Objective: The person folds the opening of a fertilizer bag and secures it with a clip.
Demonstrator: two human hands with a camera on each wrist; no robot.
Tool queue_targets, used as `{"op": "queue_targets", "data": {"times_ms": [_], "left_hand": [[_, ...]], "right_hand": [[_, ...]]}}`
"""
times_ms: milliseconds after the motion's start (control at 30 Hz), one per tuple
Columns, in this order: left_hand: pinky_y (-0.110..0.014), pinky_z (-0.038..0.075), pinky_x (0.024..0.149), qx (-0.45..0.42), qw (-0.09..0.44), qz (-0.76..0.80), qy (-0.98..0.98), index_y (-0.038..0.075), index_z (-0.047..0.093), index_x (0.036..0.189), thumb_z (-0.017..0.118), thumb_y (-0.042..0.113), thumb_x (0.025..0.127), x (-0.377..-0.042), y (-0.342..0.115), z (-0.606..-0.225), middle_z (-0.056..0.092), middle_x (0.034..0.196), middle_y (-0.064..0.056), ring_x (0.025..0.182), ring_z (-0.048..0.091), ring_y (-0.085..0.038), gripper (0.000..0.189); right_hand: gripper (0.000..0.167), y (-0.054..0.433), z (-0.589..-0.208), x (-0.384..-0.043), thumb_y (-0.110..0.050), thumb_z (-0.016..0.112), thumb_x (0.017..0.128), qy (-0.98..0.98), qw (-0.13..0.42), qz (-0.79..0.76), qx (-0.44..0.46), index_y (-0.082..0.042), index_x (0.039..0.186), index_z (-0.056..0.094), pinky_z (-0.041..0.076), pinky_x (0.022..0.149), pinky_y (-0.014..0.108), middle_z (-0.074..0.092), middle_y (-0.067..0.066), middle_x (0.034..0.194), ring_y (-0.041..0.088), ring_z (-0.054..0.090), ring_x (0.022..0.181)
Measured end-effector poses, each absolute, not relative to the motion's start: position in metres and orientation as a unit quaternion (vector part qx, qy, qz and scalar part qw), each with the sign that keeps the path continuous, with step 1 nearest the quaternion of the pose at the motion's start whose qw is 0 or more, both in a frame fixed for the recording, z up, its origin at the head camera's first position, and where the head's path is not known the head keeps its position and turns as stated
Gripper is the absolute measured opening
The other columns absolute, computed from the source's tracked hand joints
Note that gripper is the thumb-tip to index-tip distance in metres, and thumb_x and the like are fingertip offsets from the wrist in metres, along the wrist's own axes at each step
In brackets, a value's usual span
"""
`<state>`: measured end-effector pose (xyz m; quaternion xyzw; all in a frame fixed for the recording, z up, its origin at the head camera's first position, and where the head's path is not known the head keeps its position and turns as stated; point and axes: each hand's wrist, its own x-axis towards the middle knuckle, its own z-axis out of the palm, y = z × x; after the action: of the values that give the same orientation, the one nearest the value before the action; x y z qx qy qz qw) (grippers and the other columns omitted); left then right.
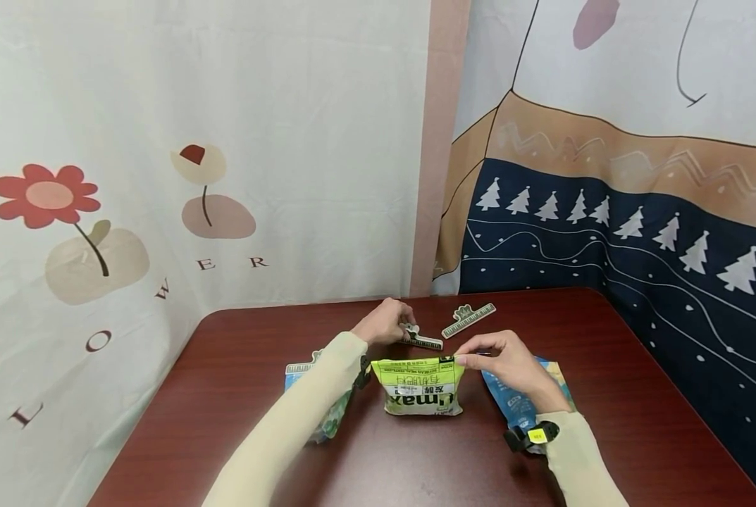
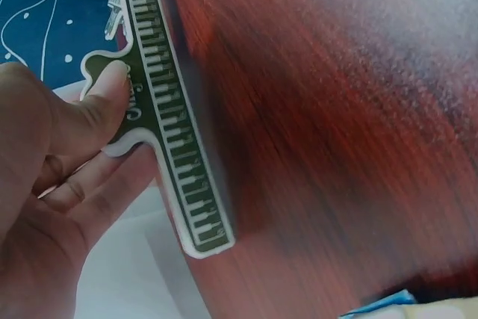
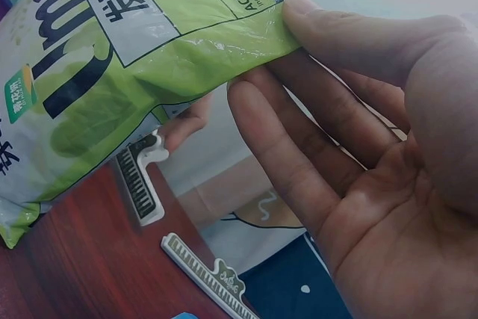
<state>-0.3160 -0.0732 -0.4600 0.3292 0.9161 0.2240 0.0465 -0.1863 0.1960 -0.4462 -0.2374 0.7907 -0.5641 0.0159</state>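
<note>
My left hand [image 1: 385, 322] is beyond the green bag and pinches a bag clip [image 2: 172, 121] by its handle. The clip's long jaw carries a piano-key pattern and shows close over the table. A bright green fertilizer bag [image 1: 419, 389] stands upright in the middle of the table, its top edge drawn out flat. My right hand [image 1: 511, 362] pinches the bag's top right corner between thumb and fingers. In the right wrist view the thumb [image 3: 328, 24] lies on the front of the bag, with fingers behind it.
A second piano-key clip [image 1: 468, 320] lies at the back of the dark red table [image 1: 225, 394]. To the left, a blue and green bag [image 1: 335, 420] has a clip [image 1: 301, 367] along its top. Another blue bag [image 1: 516, 405] lies under my right forearm. Printed curtains [image 1: 327, 155] hang behind.
</note>
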Motion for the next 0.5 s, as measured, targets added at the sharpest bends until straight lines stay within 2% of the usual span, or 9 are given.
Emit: {"op": "queue_targets", "data": {"times_ms": [133,233,500], "left_hand": [[-0.030,0.056,0.071,0.342,0.029,0.213,0.915,0.009,0.076,0.091,0.078,-0.001,0.079,-0.3151,-0.0729,-0.4600,0.074,0.085,-0.004,0.074,0.063,-0.012,0.016],[-0.029,0.054,0.068,0.346,0.018,0.198,0.917,0.011,0.076,0.087,0.078,0.000,0.078,-0.3145,-0.0719,-0.4595,0.073,0.083,-0.003,0.072,0.061,-0.012,0.014],[-0.025,0.047,0.061,0.322,0.020,0.220,0.921,0.012,0.073,0.081,0.075,-0.001,0.078,-0.3082,-0.0710,-0.4535,0.072,0.079,-0.003,0.064,0.055,-0.011,0.014]], "right_hand": [[0.007,0.1964,-0.4449,-0.1861,-0.021,0.077,0.093,0.796,0.016,-0.558,-0.233,-0.018,0.098,0.081,0.058,0.070,0.037,0.078,0.000,0.093,0.015,0.069,0.081],[0.007,0.1966,-0.4443,-0.1862,-0.022,0.076,0.093,0.798,0.019,-0.555,-0.232,-0.019,0.098,0.081,0.058,0.070,0.035,0.078,0.000,0.094,0.014,0.068,0.082],[0.008,0.1962,-0.4437,-0.1864,-0.024,0.077,0.093,0.800,0.022,-0.555,-0.226,-0.020,0.099,0.081,0.058,0.071,0.033,0.078,-0.001,0.093,0.029,0.069,0.085]]}}
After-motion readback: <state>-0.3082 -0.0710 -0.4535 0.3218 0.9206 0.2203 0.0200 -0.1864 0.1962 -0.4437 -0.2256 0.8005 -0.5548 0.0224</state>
